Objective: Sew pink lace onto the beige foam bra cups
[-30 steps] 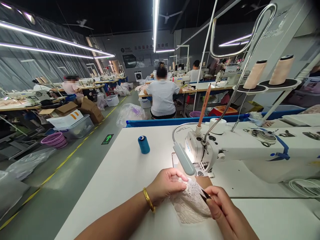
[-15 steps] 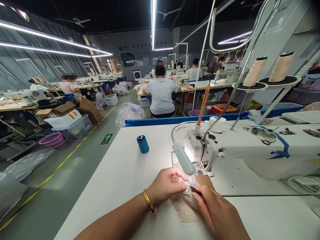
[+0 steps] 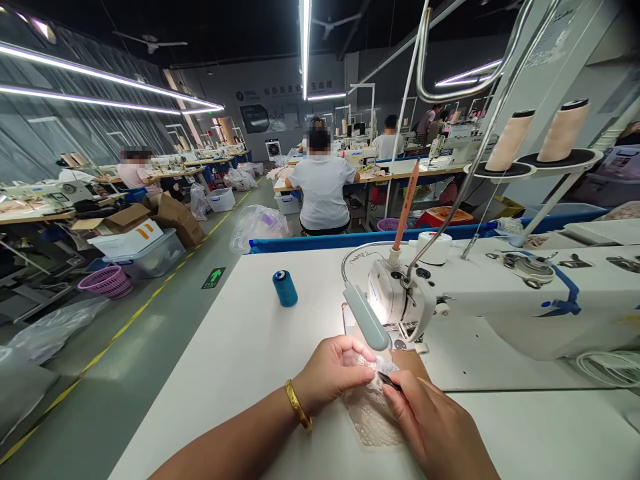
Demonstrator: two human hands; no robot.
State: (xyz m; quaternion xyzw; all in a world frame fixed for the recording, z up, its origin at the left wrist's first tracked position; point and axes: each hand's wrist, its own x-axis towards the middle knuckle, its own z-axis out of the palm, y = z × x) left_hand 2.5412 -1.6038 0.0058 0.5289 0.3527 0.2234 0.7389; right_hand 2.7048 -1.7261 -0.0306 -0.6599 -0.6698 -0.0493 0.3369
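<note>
A piece of cream lace fabric (image 3: 367,413) lies on the white sewing table (image 3: 240,347) in front of the sewing machine (image 3: 450,300). My left hand (image 3: 333,370), with a gold bangle on the wrist, pinches the lace's upper edge just below the machine's lamp (image 3: 366,317). My right hand (image 3: 430,427) is closed around a small dark tool (image 3: 387,380), whose tip touches the lace beside my left fingers. The needle area is partly hidden by the lamp.
A blue thread spool (image 3: 285,288) stands on the table to the left. Two beige thread cones (image 3: 537,137) sit on a stand at the right. A person in a grey shirt (image 3: 323,190) sits ahead; other workers, boxes (image 3: 135,233) and a pink basket (image 3: 105,281) line the aisle at left.
My right hand has moved left and closer to my left hand, bringing the dark tool onto the lace's top edge. The lace has bunched up between the hands.
</note>
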